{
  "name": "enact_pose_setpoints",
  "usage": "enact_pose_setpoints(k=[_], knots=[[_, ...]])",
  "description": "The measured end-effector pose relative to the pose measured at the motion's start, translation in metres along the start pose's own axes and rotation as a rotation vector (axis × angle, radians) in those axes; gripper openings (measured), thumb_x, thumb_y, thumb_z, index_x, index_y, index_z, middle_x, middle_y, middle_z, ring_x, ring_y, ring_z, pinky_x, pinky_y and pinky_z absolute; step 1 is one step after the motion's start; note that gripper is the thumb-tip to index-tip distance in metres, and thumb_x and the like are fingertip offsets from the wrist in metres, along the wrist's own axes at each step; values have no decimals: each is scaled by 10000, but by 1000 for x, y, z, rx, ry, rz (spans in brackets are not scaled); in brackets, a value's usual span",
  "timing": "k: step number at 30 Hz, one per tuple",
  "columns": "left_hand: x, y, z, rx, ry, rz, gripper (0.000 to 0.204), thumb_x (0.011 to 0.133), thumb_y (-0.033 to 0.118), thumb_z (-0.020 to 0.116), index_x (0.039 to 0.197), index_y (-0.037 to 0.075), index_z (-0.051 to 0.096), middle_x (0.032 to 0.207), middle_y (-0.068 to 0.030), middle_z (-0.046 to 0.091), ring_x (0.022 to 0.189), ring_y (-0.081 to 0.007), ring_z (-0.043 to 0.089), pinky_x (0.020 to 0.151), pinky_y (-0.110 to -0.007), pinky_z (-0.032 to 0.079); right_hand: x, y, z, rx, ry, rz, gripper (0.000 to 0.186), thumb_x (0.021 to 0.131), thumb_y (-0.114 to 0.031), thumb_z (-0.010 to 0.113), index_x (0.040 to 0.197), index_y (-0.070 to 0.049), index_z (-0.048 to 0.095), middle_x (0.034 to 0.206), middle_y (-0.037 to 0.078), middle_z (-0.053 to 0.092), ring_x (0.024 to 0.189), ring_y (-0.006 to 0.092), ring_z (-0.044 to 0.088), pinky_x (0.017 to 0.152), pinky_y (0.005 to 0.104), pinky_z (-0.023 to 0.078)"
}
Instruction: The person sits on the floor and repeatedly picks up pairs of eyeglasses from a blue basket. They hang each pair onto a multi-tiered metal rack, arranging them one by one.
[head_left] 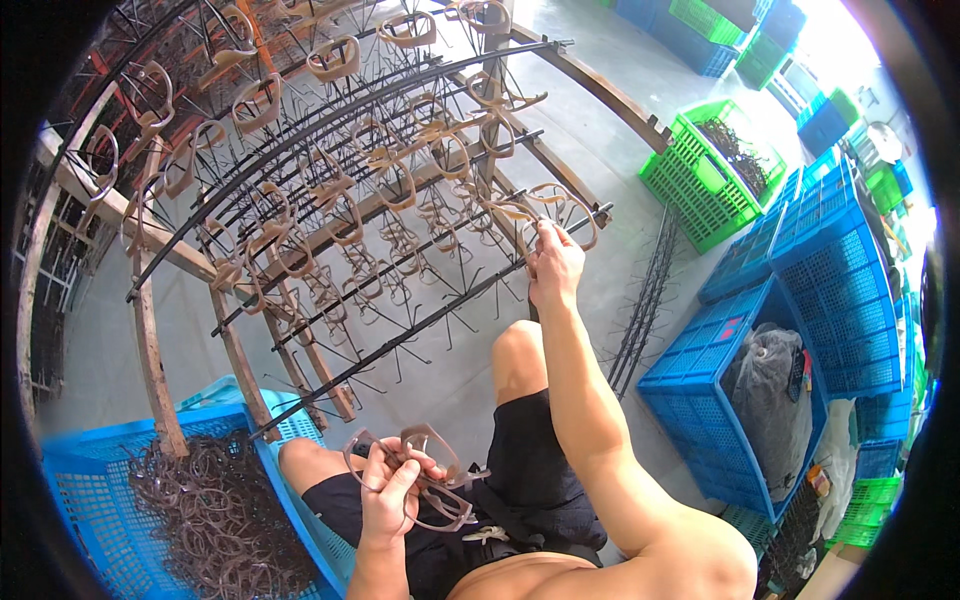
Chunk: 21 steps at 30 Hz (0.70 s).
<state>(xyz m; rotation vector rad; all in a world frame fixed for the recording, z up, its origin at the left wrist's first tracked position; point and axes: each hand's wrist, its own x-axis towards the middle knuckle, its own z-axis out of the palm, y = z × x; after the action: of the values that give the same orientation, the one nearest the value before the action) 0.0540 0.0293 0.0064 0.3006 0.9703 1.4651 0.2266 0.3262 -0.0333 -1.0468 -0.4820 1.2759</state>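
Nearest, over the lap, the left hand [388, 490] has its fingers curled tight around a small bunch of translucent brown plastic eyeglass frames [432, 478]. Just left of it, a blue plastic mesh crate [85, 500] holds a heap of the same dark frames. Farther out, the right hand [553, 262] pinches one pale tan eyeglass frame [560, 212] against a black metal rack bar with hooks [420, 325], mounted on a wooden stand [152, 350].

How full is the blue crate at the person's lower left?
Partly full: the blue crate holds a heap of brown eyewear frames, with bare mesh floor showing on its left side.
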Motion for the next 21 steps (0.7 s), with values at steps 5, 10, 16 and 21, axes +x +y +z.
enact_pose_setpoints(k=[5,10,16,21], knots=[[1,-5,-6,-6,7,-5,198,858,-20,491,1042,34,443,839,-138,602,734,-244,625,738,-400,542,-5,0,-1,-83,-126,-31,132,869,-129,570,903,-13,623,544,-70,406,388,17,298,352,195,221],[0,-5,-8,-15,12,9,205,857,-19,497,1048,34,443,845,-132,604,735,-243,625,742,-407,542,-12,10,4,-101,-24,-170,137,877,-119,557,902,-4,627,544,-67,428,397,11,314,355,197,224],[-1,-4,-17,-20,16,26,211,856,-16,505,1050,36,441,853,-124,605,737,-232,626,746,-406,546,-2,10,-2,-227,-37,-207,184,886,-168,547,918,-16,647,570,-90,414,446,8,287,392,205,212],[0,-7,-22,-30,18,27,210,857,-15,507,1049,36,438,842,-125,603,736,-227,625,742,-398,548,-12,-2,2,-310,-126,-94,190,884,-165,547,929,-12,651,584,-98,416,485,5,293,422,202,221]])
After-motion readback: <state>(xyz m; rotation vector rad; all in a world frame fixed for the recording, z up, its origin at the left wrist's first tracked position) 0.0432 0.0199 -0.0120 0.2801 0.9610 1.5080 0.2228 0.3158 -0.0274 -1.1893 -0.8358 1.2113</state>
